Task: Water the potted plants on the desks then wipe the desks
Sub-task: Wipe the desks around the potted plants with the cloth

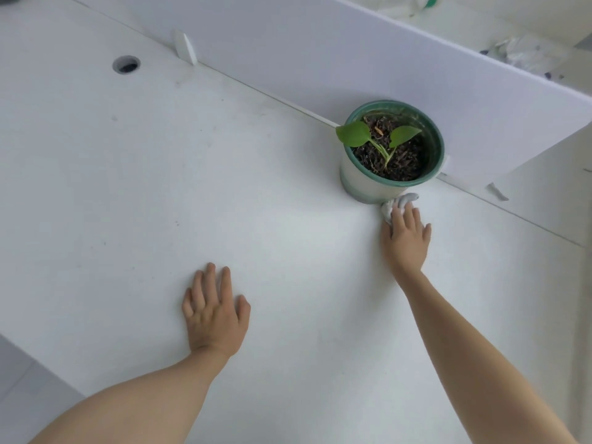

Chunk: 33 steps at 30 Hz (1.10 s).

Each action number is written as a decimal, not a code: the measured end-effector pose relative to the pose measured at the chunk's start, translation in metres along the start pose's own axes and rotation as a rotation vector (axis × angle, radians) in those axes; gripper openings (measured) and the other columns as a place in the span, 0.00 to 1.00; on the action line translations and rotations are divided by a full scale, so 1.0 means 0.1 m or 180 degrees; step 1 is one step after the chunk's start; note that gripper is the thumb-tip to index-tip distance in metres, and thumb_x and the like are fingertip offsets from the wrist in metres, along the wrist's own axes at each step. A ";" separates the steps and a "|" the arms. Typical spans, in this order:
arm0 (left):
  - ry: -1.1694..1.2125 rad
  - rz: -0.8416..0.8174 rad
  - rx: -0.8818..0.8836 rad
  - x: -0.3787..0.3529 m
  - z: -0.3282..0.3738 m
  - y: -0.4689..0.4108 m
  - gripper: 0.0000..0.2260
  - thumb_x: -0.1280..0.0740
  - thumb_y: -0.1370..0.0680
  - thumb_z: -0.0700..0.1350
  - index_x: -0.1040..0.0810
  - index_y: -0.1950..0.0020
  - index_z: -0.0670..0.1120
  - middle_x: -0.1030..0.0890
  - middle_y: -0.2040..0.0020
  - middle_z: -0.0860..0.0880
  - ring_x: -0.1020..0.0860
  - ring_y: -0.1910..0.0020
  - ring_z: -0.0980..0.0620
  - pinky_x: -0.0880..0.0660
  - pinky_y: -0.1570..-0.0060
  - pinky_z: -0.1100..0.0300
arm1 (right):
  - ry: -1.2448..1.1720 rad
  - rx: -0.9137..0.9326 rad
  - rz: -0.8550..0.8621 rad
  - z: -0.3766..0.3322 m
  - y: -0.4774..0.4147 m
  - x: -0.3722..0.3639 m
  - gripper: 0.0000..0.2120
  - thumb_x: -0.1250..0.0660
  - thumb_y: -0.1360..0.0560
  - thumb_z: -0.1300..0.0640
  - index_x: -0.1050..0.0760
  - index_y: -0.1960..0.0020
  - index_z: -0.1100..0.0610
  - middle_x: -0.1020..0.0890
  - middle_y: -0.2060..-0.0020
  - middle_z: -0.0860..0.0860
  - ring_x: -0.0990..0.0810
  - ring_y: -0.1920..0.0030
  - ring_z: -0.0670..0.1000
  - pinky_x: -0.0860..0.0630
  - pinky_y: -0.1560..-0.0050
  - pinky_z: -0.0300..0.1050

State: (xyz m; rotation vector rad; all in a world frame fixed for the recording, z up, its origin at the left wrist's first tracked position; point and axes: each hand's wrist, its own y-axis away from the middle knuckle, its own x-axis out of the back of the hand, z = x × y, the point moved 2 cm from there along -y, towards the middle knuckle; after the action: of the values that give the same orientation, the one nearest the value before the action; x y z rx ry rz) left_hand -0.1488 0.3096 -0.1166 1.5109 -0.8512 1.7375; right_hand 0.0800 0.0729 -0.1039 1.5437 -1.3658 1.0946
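Note:
A green-rimmed pot with dark soil and a small two-leaf plant stands on the white desk, close against the divider. My right hand presses a crumpled pale grey cloth flat on the desk, right at the pot's base on its near right side. Most of the cloth is hidden under my fingers. My left hand lies flat on the desk with fingers spread, holding nothing, well to the near left of the pot.
A white divider panel runs along the desk's far edge, held by small white brackets. A round cable hole sits at the far left. The desk's near-left edge drops to the floor. Clutter lies beyond the divider.

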 end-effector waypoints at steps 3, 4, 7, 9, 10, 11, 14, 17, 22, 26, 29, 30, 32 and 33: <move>0.0026 0.0042 -0.0010 0.00 0.00 -0.01 0.24 0.46 0.29 0.50 0.27 0.39 0.39 0.24 0.38 0.35 0.36 0.37 0.40 0.42 0.42 0.47 | -0.0084 0.0156 -0.0020 -0.18 0.25 -0.07 0.22 0.47 0.24 0.55 0.32 0.33 0.59 0.34 0.29 0.61 0.39 0.28 0.60 0.47 0.31 0.58; 0.0040 0.0046 -0.0010 0.00 0.00 -0.01 0.24 0.46 0.29 0.50 0.28 0.39 0.39 0.24 0.38 0.35 0.36 0.37 0.40 0.42 0.43 0.46 | -0.0114 0.0236 -0.0011 -0.26 0.32 -0.10 0.23 0.49 0.25 0.54 0.31 0.33 0.60 0.33 0.30 0.62 0.37 0.29 0.61 0.45 0.31 0.60; 0.0086 0.0042 -0.0012 0.01 0.00 0.01 0.23 0.46 0.30 0.50 0.29 0.39 0.40 0.23 0.38 0.36 0.36 0.38 0.40 0.41 0.43 0.47 | -0.0209 0.0640 -0.0234 -0.57 0.45 -0.21 0.23 0.46 0.27 0.53 0.29 0.34 0.58 0.30 0.32 0.61 0.35 0.30 0.62 0.42 0.32 0.63; 0.0092 0.0023 -0.0015 0.02 -0.01 0.00 0.23 0.46 0.30 0.50 0.30 0.39 0.41 0.23 0.38 0.36 0.36 0.38 0.41 0.41 0.43 0.47 | -0.0336 0.1111 -0.0366 -0.78 0.41 -0.27 0.21 0.41 0.29 0.58 0.27 0.36 0.58 0.28 0.34 0.61 0.33 0.31 0.63 0.41 0.34 0.64; 0.0094 0.0003 -0.0016 0.02 -0.01 -0.01 0.23 0.46 0.30 0.50 0.30 0.39 0.41 0.23 0.38 0.36 0.36 0.38 0.41 0.41 0.43 0.47 | -0.0413 0.1281 -0.0394 -0.88 0.36 -0.30 0.20 0.40 0.29 0.59 0.26 0.37 0.58 0.27 0.35 0.61 0.31 0.32 0.63 0.39 0.34 0.63; 0.0092 -0.0017 -0.0016 0.02 -0.01 -0.01 0.23 0.46 0.30 0.50 0.30 0.39 0.41 0.23 0.39 0.36 0.35 0.38 0.41 0.41 0.43 0.47 | -0.0547 0.1313 -0.0410 -0.99 0.30 -0.29 0.20 0.41 0.28 0.59 0.25 0.38 0.58 0.25 0.36 0.61 0.29 0.34 0.62 0.37 0.35 0.60; 0.0110 -0.0045 -0.0008 0.02 -0.02 -0.01 0.23 0.46 0.30 0.50 0.31 0.38 0.42 0.23 0.38 0.37 0.35 0.38 0.41 0.41 0.43 0.47 | -0.1316 0.0943 0.0051 -1.26 0.11 -0.18 0.19 0.43 0.27 0.61 0.25 0.39 0.61 0.21 0.42 0.61 0.21 0.47 0.62 0.26 0.50 0.51; 0.0125 -0.0004 -0.0012 0.00 -0.02 -0.01 0.23 0.46 0.30 0.51 0.33 0.38 0.43 0.23 0.39 0.37 0.35 0.38 0.42 0.40 0.42 0.47 | -0.1289 0.1164 0.0715 -1.54 -0.09 -0.04 0.18 0.42 0.30 0.67 0.23 0.42 0.62 0.20 0.45 0.62 0.19 0.53 0.61 0.25 0.60 0.46; 0.0107 0.0039 -0.0049 -0.03 -0.03 -0.02 0.23 0.46 0.30 0.51 0.33 0.37 0.43 0.22 0.38 0.37 0.35 0.37 0.42 0.41 0.42 0.48 | 0.0134 0.1619 0.0381 -1.78 -0.61 -0.21 0.21 0.45 0.31 0.67 0.27 0.41 0.64 0.24 0.41 0.66 0.24 0.41 0.63 0.25 0.46 0.55; 0.0137 0.0120 -0.0055 -0.06 -0.04 0.01 0.24 0.46 0.30 0.51 0.34 0.37 0.43 0.22 0.38 0.37 0.35 0.37 0.42 0.40 0.41 0.48 | 0.0193 0.0795 -0.0524 -1.63 -0.76 -0.45 0.22 0.45 0.23 0.57 0.39 0.29 0.56 0.40 0.28 0.60 0.43 0.28 0.59 0.47 0.31 0.52; 0.0110 0.0109 -0.0063 -0.06 -0.03 0.00 0.24 0.46 0.30 0.51 0.33 0.37 0.43 0.22 0.39 0.37 0.35 0.37 0.41 0.40 0.41 0.47 | 0.0057 0.1081 -0.0575 -1.73 -0.57 -0.49 0.21 0.42 0.24 0.52 0.34 0.31 0.52 0.38 0.28 0.59 0.43 0.28 0.59 0.48 0.32 0.53; 0.0099 0.0087 -0.0074 -0.06 -0.03 0.00 0.24 0.46 0.30 0.51 0.33 0.37 0.43 0.22 0.38 0.37 0.35 0.37 0.41 0.40 0.41 0.47 | 0.0013 0.1329 -0.0632 -1.74 -0.47 -0.50 0.20 0.41 0.25 0.53 0.32 0.32 0.52 0.36 0.29 0.60 0.40 0.28 0.61 0.47 0.32 0.54; 0.0108 0.0035 -0.0075 -0.04 -0.03 -0.01 0.24 0.46 0.30 0.51 0.33 0.37 0.43 0.23 0.38 0.37 0.35 0.37 0.42 0.40 0.41 0.47 | -0.0044 0.2109 -0.0555 -1.68 -0.24 -0.50 0.19 0.40 0.28 0.56 0.25 0.38 0.53 0.27 0.35 0.63 0.30 0.34 0.64 0.35 0.37 0.57; 0.0118 0.0028 -0.0060 -0.03 -0.03 -0.01 0.24 0.46 0.30 0.51 0.33 0.37 0.43 0.22 0.38 0.37 0.35 0.37 0.42 0.40 0.41 0.47 | 0.0034 0.2488 -0.0576 -1.59 -0.15 -0.49 0.18 0.40 0.29 0.56 0.22 0.42 0.54 0.23 0.39 0.63 0.25 0.39 0.65 0.30 0.40 0.57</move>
State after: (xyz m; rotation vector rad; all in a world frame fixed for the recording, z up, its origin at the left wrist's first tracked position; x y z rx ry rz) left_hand -0.1492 0.3127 -0.1203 1.4602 -0.8542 1.7538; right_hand 0.0764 0.2401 -0.0996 2.1426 -0.7826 1.6194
